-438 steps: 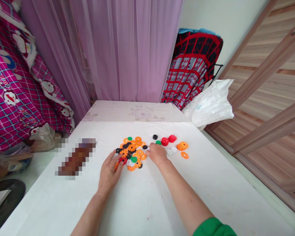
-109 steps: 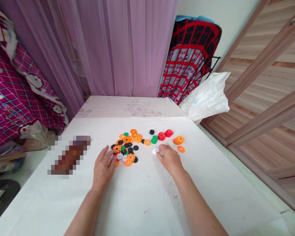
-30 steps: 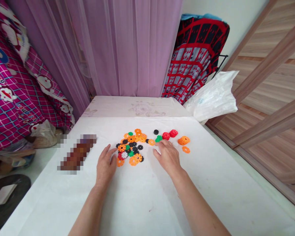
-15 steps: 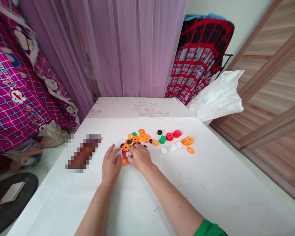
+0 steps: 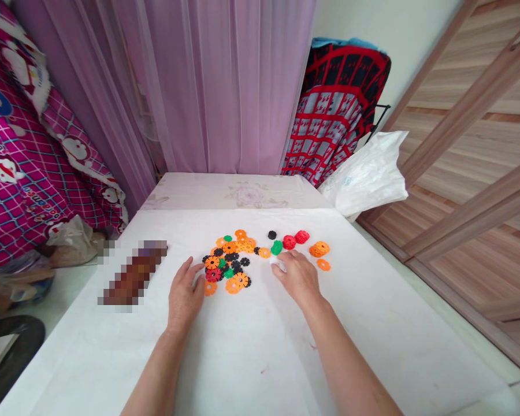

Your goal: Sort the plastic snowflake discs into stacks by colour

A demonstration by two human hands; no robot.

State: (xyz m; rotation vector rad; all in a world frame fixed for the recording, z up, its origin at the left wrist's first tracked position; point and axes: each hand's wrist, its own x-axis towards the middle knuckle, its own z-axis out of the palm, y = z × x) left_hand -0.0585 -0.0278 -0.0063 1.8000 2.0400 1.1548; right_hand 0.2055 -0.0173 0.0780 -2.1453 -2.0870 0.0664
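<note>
Fingertips (image 5: pixel 279 267), right hand (image 5: pixel 300 278): pinching white disc (image 5: pixel 273 260); gripping its rim seems steadiest. Left hand (image 5: pixel 184 293): lying flat, released, touching mixed disc pile (image 5: pixel 229 263) on white table (image 5: pixel 372 323).

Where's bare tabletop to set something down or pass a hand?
Free: the near table on this side of left hand and right hand; also the stretch right of the orange discs, out to its edge. Crowded: the mixed pile and red discs beyond the hands.
</note>
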